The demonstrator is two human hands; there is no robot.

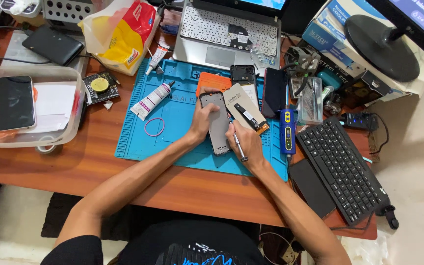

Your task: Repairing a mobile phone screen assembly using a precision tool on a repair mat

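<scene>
Phone frame in left grip, tool in right grip

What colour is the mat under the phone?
Blue; the mat shows best in the head view.

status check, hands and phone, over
Left hand steadies phone frame on blue mat. Right hand holds a thin tool at its edge. Nothing blocking.

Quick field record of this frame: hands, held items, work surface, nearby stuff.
left hand: steadies the phone frame
right hand: grips a thin metal tool, touching the frame
surface: blue repair mat on a wooden desk
on mat: glue tube, rubber band
right of mat: black keyboard
far left: clear tray with a phone
</scene>
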